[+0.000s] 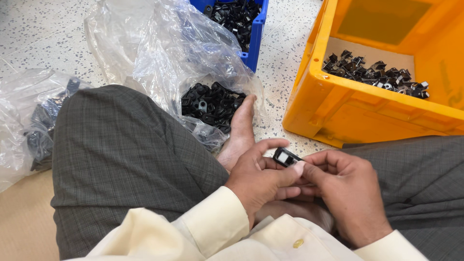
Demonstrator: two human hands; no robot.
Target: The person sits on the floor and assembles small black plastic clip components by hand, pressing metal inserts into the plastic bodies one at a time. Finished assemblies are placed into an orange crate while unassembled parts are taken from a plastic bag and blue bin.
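Far left: crumpled clear plastic bag point(24, 108) on the floor, dark parts inside. Next, larger clear plastic bag point(159, 53) opened out, pile of black plastic parts point(211, 105) in it, just beside the bare foot point(239, 130). Blue bin point(254, 36) behind, also full of black parts. Person sits cross-legged, grey checked trousers point(121, 154), cream sleeves. Left hand point(258, 179) and right hand point(345, 186) meet over the lap, touching each other. Both pinch a small black clip with white face point(285, 157); left thumb and forefinger curl around it, right fingertips point(300, 167) press its lower edge. Clip sits between the hands, above the foot. Right: orange crate point(333, 104) on speckled floor, row of black-and-metal parts point(374, 72) inside.
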